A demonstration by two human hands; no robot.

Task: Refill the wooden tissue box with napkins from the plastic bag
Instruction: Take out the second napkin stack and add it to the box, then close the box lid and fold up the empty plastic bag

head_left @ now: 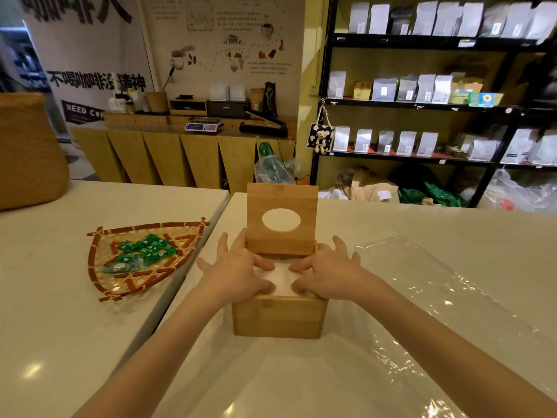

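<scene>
A square wooden tissue box (278, 316) stands on the pale counter in front of me. Its hinged lid (281, 235), with an oval hole, is raised upright at the back. White napkins (282, 277) lie inside the box, level with its rim. My left hand (238, 271) rests on the left side of the stack and my right hand (328, 274) on the right side, both palm down with fingers spread, pressing on the napkins. A flat, see-through plastic bag (446, 300) lies on the counter to the right of the box.
A woven bamboo tray (102, 285) holding green wrapped sweets sits on the neighbouring table to the left. A gap runs between the two tabletops beside my left arm. A large woven basket (27, 152) stands far left. Shelves of pouches fill the back right.
</scene>
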